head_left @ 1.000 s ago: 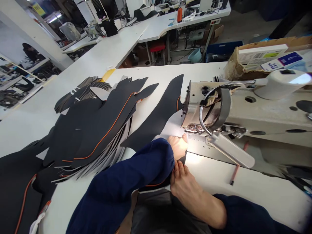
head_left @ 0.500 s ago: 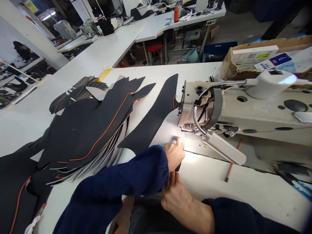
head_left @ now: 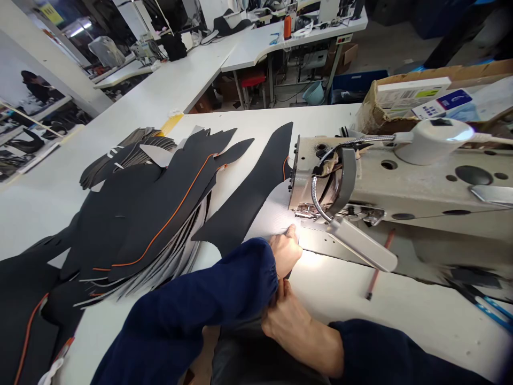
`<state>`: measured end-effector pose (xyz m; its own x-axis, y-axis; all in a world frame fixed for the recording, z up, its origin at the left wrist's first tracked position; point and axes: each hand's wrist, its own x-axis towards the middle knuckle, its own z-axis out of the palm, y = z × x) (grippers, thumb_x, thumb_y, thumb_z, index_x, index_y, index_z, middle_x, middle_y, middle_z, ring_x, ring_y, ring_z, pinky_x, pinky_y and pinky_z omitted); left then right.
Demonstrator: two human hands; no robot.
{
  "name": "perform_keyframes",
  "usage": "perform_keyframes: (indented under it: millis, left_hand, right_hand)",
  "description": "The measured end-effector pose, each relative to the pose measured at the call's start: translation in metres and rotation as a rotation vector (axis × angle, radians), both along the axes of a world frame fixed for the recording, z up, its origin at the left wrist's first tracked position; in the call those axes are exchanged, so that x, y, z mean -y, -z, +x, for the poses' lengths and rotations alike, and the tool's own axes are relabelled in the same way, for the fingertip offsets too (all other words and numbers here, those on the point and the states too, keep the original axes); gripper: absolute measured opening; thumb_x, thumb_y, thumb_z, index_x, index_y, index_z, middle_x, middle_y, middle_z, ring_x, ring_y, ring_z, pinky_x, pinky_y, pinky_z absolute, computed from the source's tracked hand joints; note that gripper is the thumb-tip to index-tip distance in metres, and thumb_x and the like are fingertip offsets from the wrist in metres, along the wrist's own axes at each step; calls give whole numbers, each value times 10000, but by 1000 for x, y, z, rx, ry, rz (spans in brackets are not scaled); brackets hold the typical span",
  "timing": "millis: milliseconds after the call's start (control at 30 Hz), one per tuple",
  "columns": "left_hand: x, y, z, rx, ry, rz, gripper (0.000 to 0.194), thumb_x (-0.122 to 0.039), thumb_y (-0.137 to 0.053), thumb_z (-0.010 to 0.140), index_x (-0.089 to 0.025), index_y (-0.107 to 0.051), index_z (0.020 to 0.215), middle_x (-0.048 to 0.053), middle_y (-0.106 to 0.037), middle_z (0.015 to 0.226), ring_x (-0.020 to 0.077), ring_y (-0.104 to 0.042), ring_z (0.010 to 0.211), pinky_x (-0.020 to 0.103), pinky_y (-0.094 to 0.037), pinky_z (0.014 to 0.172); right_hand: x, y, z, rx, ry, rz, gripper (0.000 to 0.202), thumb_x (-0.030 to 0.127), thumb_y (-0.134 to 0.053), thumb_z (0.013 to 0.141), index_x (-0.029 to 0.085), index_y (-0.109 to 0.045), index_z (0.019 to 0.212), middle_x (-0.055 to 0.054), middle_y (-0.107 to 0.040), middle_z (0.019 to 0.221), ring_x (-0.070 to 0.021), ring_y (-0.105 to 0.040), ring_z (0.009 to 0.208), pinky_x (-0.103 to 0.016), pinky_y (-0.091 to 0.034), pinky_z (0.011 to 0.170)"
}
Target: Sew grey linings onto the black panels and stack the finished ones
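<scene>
Our pale grey fabric piece (head_left: pixel 262 222) looks smooth w/ faint ribbing, next to a matte dk panel (head_left: pixel 248 200) tapering to a pt; a bit of orange piping (head_left: pixel 285 168) shows nr the sewing machine (head_left: pixel 372 182). The machine head hides part of the work, our L sleeve (head_left: pixel 224 283) the near part; can't tell which layer's on top. The pale piece lies under our L hand (head_left: pixel 285 252), index out, other fingers curled; can't tell if it pinches. Our R hand (head_left: pixel 292 323) bunches just below, fingertips partly hidden, grip unclear.
</scene>
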<state>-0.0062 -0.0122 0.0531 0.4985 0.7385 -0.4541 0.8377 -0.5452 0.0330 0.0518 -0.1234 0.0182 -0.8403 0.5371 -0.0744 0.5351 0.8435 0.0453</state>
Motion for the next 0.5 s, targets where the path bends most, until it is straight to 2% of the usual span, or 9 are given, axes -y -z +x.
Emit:
perform_keyframes:
  millis: [200, 300, 400, 500]
  left_hand:
    - [-8, 8, 0, 19, -34, 17, 511, -122, -418, 881, -113, -388, 1390, 219, -391, 1430, 221, -650, 881, 332, -522, 725]
    - [-9, 10, -5, 81, -13, 83, 481, -108, -378, 892, -102, -383, 1373, 192, -351, 1458, 236, -582, 1039, 317, -509, 781]
    - [-3, 2, -11, 132, 15, 113, 433, -96, -415, 867, -111, -435, 1299, 165, -423, 1373, 246, -517, 1111, 300, -505, 794]
    - [4, -10, -12, 80, -40, -12, 395, -102, -434, 869, -138, -446, 1262, 130, -522, 1202, 223, -558, 1027, 289, -507, 775]
  right_hand:
    - [-4, 8, 2, -8, 81, 101, 156, 187, -611, 760, 92, -727, 803, -215, -687, 787, -367, -641, 820, -563, -488, 687]
    - [-9, 7, 3, -2, 92, 164, 230, 159, -603, 742, 26, -713, 894, -265, -680, 860, -387, -644, 848, -567, -482, 715]
    - [-12, 3, 5, 2, 86, 177, 245, 125, -577, 732, 3, -701, 904, -283, -669, 860, -375, -641, 808, -553, -474, 696]
    - [-13, -1, 5, 12, 59, 113, 171, 101, -565, 719, 65, -704, 812, -234, -672, 794, -336, -625, 739, -500, -466, 634]
